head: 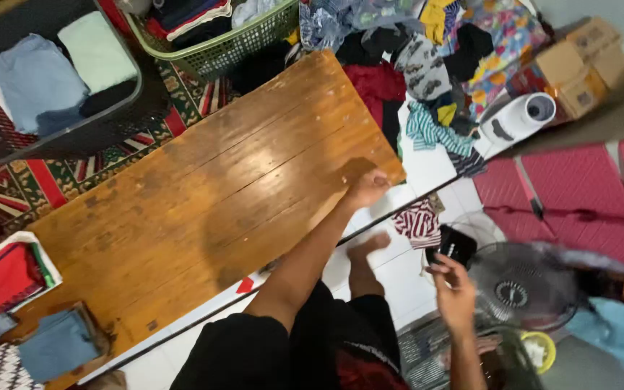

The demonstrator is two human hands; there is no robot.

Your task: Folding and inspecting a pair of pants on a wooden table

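Observation:
My left hand (pixel 367 188) rests with curled fingers on the near corner of a long wooden table (pixel 204 209) and holds nothing that I can see. My right hand (pixel 455 290) hovers blurred over the white tiled floor with its fingers apart and empty. It is just below a small black object (pixel 456 245). A red and white striped cloth (pixel 417 222) lies on the floor between my hands. My bare foot (pixel 367 245) shows beneath the table's edge.
A dark basket (pixel 52 137) and a green basket (pixel 218 50) hold folded clothes beyond the table. A heap of loose clothes (pixel 427 65) lies by its far end. A floor fan (pixel 521 289), a white appliance (pixel 518 119), a cardboard box (pixel 579 65) and pink mats (pixel 579 195) stand to the right.

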